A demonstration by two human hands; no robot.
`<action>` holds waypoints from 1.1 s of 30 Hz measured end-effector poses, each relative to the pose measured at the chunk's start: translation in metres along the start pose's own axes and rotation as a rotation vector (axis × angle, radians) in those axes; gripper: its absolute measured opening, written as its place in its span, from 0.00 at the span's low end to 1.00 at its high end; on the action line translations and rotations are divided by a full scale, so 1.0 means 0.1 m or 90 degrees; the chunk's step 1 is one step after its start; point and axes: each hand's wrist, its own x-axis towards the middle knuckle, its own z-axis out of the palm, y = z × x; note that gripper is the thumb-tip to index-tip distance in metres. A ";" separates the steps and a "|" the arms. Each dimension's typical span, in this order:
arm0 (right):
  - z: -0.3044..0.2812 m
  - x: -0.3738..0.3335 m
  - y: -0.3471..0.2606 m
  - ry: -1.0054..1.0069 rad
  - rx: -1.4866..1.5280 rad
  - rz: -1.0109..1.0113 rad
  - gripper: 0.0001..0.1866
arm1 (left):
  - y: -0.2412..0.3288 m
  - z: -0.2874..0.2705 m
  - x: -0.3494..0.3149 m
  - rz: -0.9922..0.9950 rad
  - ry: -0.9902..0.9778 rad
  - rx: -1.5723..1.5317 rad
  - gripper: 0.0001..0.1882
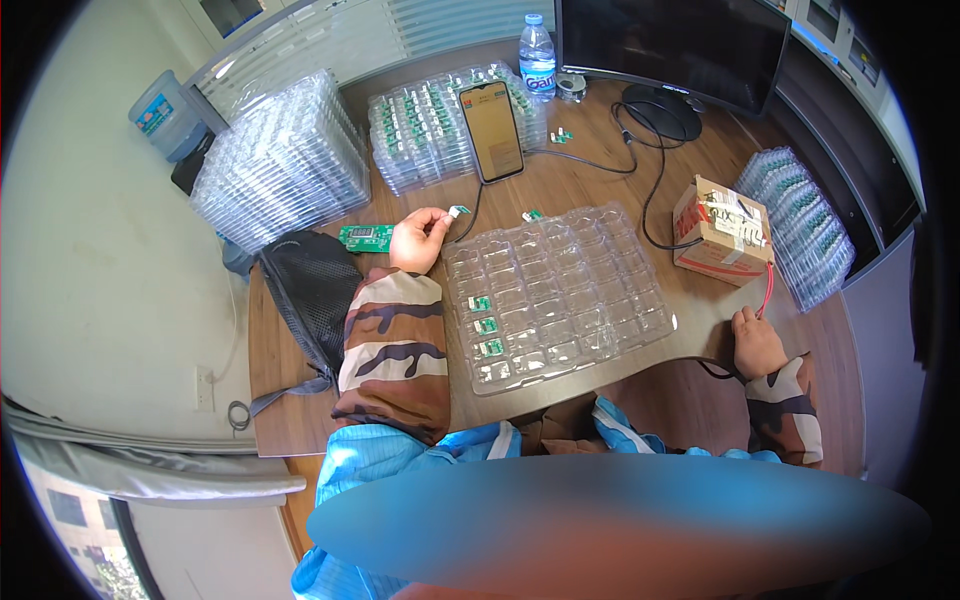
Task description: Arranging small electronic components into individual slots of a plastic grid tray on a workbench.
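Observation:
My left hand [418,242] pinches a small green-and-white circuit board [458,211] between thumb and fingers, just off the far-left corner of the clear plastic tray [640,330]. Three small green boards sit in the tray's left column, the middle one [486,326] among them. Beside my left wrist lies a larger green circuit board [362,238] with a small display. At the right, my right hand [758,345] is closed, its fingertips at the lower end of a red wire [768,290] coming from a cardboard box [722,235]. Anything else inside those fingers is hidden.
Stacks of clear trays [285,160] stand at the back left, with board-filled trays [425,130] behind the phone [491,130] and more trays [800,225] at the far right. A black mesh bag [310,290] lies left. Behind are a bottle [537,60], monitor [680,45] and black cable [655,200].

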 end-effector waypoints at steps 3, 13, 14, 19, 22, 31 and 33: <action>-0.09 0.01 -0.06 -0.001 -0.018 0.002 0.08 | 0.01 0.00 0.00 0.005 0.002 -0.009 0.06; -1.15 0.52 -1.08 0.319 -0.004 -0.224 0.12 | 0.07 0.00 0.01 -0.010 -0.012 0.023 0.06; -1.17 0.72 -1.23 0.386 0.060 -0.304 0.10 | 0.08 0.00 0.01 0.008 0.002 0.023 0.06; -1.07 1.93 -2.09 0.454 0.306 -0.367 0.17 | 0.13 0.01 -0.01 0.032 0.000 0.064 0.05; -0.94 2.30 -2.29 0.531 0.332 -0.345 0.16 | 0.14 0.02 0.00 0.017 0.000 0.069 0.05; -0.77 2.65 -2.47 0.577 0.369 -0.355 0.15 | 0.15 0.01 0.01 0.037 0.008 0.073 0.05; -0.77 2.66 -2.48 0.577 0.370 -0.355 0.16 | 0.16 0.01 0.01 0.035 0.008 0.081 0.05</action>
